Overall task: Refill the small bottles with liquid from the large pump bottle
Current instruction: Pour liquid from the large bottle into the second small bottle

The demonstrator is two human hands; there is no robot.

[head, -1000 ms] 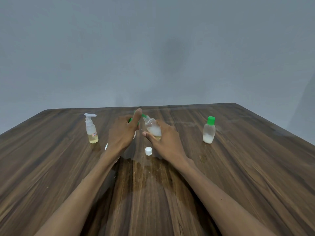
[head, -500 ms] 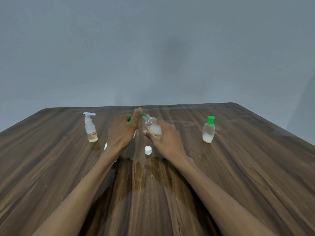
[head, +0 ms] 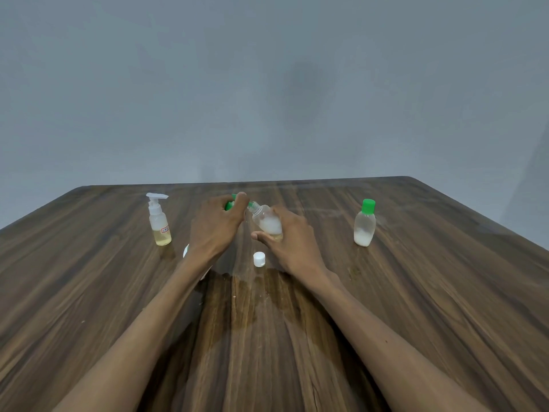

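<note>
where the dark wooden desk [head: 416, 292] begins at the left, a small pump bottle [head: 159, 221] stands upright, its white pump head on top, a small label on its side and yellowish liquid in its lower part. a little to its right, a sliver of something white [head: 186, 251] shows just beside the left wrist, mostly hidden by the arm, so i cannot tell what it is. the left hand [head: 215, 227] is raised near the middle of the desk, its fingers [head: 240, 200] closed around a green cap [head: 228, 205], of which only a small part shows. just to the right, the right hand [head: 289, 237] grips a small clear bottle [head: 266, 223], tilted with its open neck leaning left toward the left hand; it holds whitish liquid with a yellowish tint at the bottom. between the two wrists, a white cap [head: 259, 259] lies on the desk, apart from both hands. a faint wet-looking patch [head: 252, 292] spreads on the wood nearer the camera. well to the right, another small bottle [head: 365, 223] stands upright, closed with a green cap and holding whitish liquid in its lower part.
</note>
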